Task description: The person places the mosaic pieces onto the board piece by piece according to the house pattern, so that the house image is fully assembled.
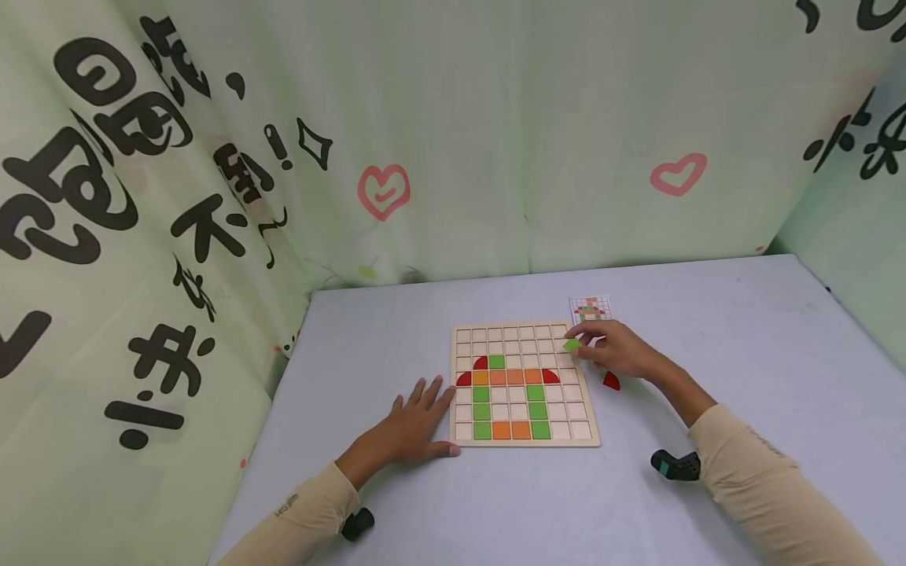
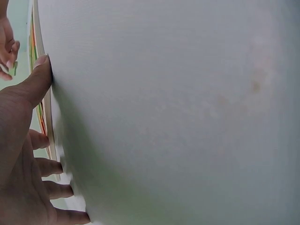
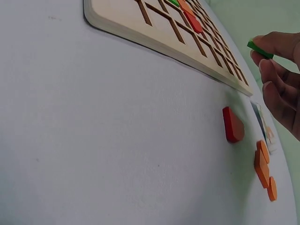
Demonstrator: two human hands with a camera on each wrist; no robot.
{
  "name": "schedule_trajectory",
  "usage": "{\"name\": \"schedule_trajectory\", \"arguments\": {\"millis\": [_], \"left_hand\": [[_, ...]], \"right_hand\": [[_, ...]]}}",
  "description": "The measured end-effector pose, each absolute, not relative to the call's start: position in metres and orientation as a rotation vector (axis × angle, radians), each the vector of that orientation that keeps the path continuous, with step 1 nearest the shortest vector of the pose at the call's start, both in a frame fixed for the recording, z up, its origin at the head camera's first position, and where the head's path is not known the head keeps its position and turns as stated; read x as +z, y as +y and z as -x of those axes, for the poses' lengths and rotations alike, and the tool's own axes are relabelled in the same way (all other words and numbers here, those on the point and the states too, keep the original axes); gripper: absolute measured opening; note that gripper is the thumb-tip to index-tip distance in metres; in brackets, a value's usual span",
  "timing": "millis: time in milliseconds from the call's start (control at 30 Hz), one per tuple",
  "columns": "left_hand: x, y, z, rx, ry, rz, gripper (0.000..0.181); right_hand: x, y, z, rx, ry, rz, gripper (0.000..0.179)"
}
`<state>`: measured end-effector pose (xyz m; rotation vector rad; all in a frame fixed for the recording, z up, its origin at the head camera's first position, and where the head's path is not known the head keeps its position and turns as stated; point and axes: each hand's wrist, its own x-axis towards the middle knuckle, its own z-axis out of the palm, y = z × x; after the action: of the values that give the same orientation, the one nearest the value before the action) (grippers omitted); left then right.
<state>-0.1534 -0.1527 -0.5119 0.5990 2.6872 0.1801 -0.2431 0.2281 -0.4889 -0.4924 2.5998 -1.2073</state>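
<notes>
A wooden grid board (image 1: 524,443) lies flat on the table, partly filled with green, orange and red tiles. My left hand (image 1: 409,431) rests at its left edge, fingers spread and straight, thumb by the lower left corner. Thumb and fingers of my right hand (image 1: 617,347) pinch a green square tile (image 3: 260,49), held above the board's upper right edge. In the head view this green tile (image 1: 572,344) appears tilted. Below the right hand, a red quarter-round tile (image 1: 612,381) lies on the table just right of the board.
A printed pattern card (image 1: 591,305) lies behind the board's upper right corner, partly covered by my right hand. Several orange pieces (image 3: 262,164) lie beyond the red tile in the right wrist view. Curtains (image 1: 524,141) stand behind the pale table (image 1: 750,338).
</notes>
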Motion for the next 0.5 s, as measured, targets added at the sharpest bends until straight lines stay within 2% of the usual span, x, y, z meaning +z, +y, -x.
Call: {"name": "schedule_trajectory", "arguments": {"millis": [500], "left_hand": [[-0.508,-0.150,0.152,0.188,2.688,-0.591,0.101]], "right_hand": [[-0.495,0.195,0.246,-1.205,2.496,0.636,0.038]]}}
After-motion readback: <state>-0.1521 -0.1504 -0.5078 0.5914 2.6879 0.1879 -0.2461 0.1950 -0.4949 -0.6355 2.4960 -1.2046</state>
